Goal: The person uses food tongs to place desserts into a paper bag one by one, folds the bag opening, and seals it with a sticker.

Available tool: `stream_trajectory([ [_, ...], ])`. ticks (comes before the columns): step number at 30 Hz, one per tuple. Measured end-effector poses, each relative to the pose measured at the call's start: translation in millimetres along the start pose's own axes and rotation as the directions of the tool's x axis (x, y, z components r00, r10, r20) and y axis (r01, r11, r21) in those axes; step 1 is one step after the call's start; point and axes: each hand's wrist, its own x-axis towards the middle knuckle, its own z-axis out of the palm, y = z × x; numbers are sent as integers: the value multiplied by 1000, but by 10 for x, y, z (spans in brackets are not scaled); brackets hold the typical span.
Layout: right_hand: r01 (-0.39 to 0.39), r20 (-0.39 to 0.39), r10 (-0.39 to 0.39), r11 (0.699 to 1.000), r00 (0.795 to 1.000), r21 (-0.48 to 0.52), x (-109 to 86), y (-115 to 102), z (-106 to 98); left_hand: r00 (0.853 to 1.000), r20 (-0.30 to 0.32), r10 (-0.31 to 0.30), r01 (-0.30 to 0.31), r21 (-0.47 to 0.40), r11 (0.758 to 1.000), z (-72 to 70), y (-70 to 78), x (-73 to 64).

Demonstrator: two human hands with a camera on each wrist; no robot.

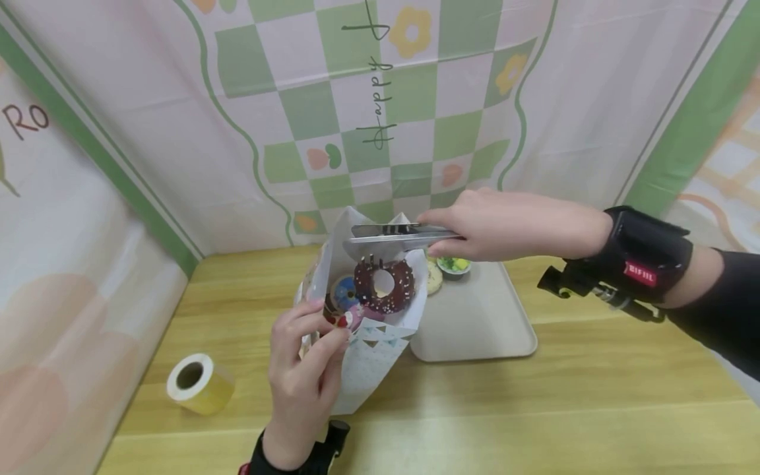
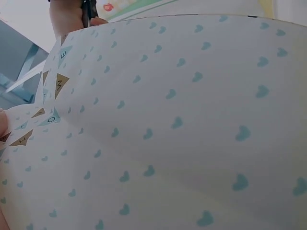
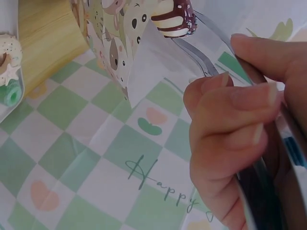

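Note:
My right hand [image 1: 505, 224] grips metal tongs [image 1: 410, 239] from the right. Their tips hold a chocolate-glazed donut [image 1: 400, 293] with white sprinkles at the mouth of a paper bag [image 1: 371, 376]. From the side, the right wrist view shows the donut [image 3: 173, 20] as pale dough with dark chocolate stripes, between the tong arms. My left hand [image 1: 303, 376] pinches the bag's near left rim between thumb and fingers. Inside lie a blue-iced donut [image 1: 344, 293] and a pink piece [image 1: 359, 315], partly hidden. Small teal hearts cover the bag's side [image 2: 158, 124] in the left wrist view.
Right of the bag, a beige tray [image 1: 475, 330] carries a round pale pastry [image 1: 435, 278] and a small cup [image 1: 454, 266] of green and yellow bits. A yellow tape roll [image 1: 202, 386] stands on the wooden table [image 1: 237, 297] at left. A checkered cloth [image 1: 380, 119] hangs behind.

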Motion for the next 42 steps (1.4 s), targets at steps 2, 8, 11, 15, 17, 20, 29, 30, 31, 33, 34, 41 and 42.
stream_trajectory([
  [2,-7,18,7,1000,1000,-3,21,-8,17,1000,3,1,-1,4,1000,1,1,3],
  [8,-2,58,1,1000,998,12,79,-48,61,1000,-1,14,-14,4,1000,16,9,2],
  [11,-1,63,-1,999,998,35,98,-63,79,1000,3,14,-14,11,1000,17,15,-2],
  [15,7,62,-9,999,998,37,122,-80,97,1000,18,-1,0,24,1000,5,24,-11],
  [17,12,67,-14,1000,998,25,139,-88,102,1000,18,-5,4,27,1000,2,28,-15],
  [20,14,87,-14,1000,996,6,175,-99,109,1000,10,-6,5,28,1000,5,31,-20],
  [29,6,143,-2,1000,990,-24,275,-152,157,1000,6,-13,13,29,999,23,44,-23],
  [30,1,145,3,1000,989,-29,288,-160,169,1000,9,-14,14,30,999,24,46,-24],
  [31,-4,145,9,999,989,-35,300,-167,183,1000,14,-16,16,32,999,23,48,-25],
  [33,-18,141,25,998,990,-54,327,-184,211,1000,19,-21,20,32,999,24,53,-28],
  [34,-24,141,33,997,989,-69,341,-193,225,1000,21,-23,22,32,999,25,56,-29],
  [41,-30,115,49,986,992,-161,422,-256,290,998,20,-54,53,40,998,23,73,-43],
  [42,-35,112,54,986,992,-164,422,-263,282,998,16,-57,56,41,998,23,73,-44],
])
